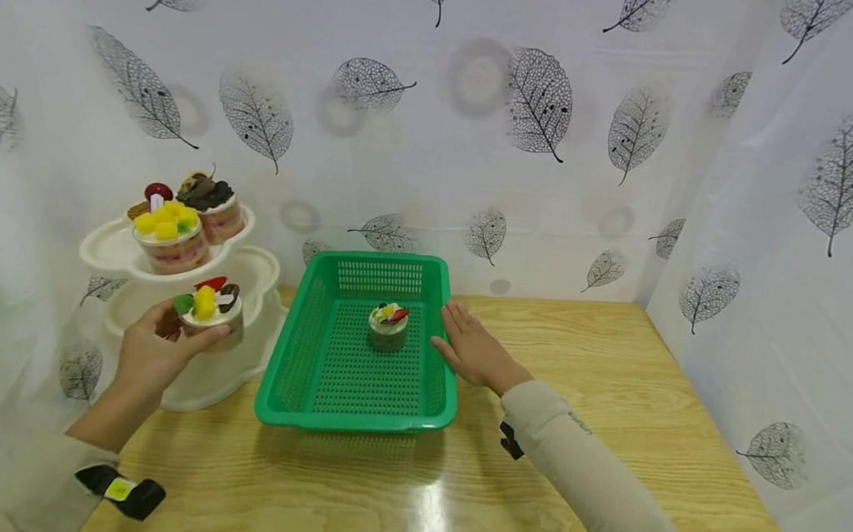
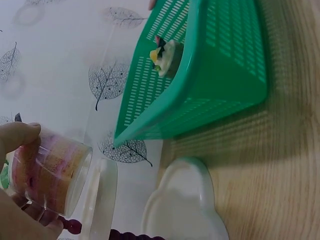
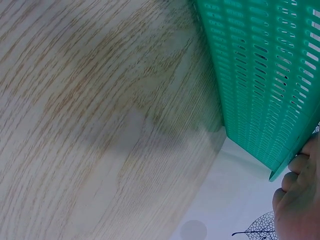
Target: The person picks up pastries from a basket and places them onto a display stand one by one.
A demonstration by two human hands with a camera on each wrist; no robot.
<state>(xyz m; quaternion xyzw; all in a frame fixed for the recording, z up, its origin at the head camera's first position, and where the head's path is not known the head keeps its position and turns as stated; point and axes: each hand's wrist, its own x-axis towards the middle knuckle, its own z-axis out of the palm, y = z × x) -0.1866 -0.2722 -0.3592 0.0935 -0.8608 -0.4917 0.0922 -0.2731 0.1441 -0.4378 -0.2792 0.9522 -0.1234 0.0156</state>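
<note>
My left hand [image 1: 156, 353] grips a clear dessert cup [image 2: 55, 172] with pink and tan layers and fruit on top, holding it in front of a white tiered stand [image 1: 186, 397]. In the left wrist view the thumb and fingers wrap its side. My right hand [image 1: 476, 345] rests with extended fingers against the right rim of a green basket [image 1: 354, 421]. One dessert cup [image 1: 388, 330] with cream and fruit stands inside the basket. On the stand's top tier sit a cup with yellow cubes [image 1: 171, 242] and a chocolate-topped cup [image 1: 213, 207].
The basket and the stand share a wooden table [image 1: 553, 476]. A white curtain [image 1: 434, 166] printed with dark leaves hangs behind the table and along both sides.
</note>
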